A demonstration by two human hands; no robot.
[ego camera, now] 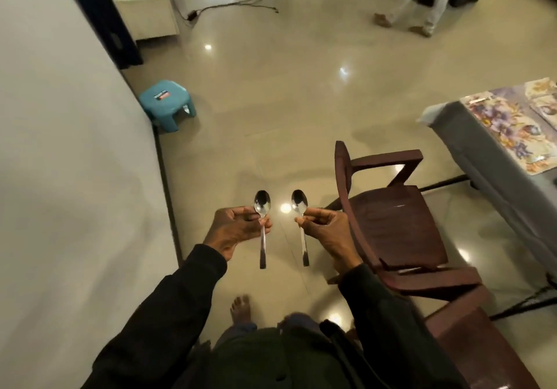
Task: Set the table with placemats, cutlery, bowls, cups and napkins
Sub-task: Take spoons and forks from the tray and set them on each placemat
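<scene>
My left hand (233, 229) pinches a steel spoon (262, 208) near its neck, bowl pointing away and handle hanging toward me. My right hand (324, 229) holds a second steel spoon (299, 203) the same way. Both spoons hover side by side over the floor, a short gap between them. The table (470, 147), draped in a grey cloth, stands at the right edge with patterned placemats (506, 129) lying on it. No bowls, cups or napkins show.
A dark wooden chair (391, 223) stands just right of my right hand, another (470, 343) nearer me. A teal plastic stool (167, 104) sits by the white wall (69, 147) on the left. Cables (238, 3) lie on the glossy floor; a person's legs (422, 3) stand far back.
</scene>
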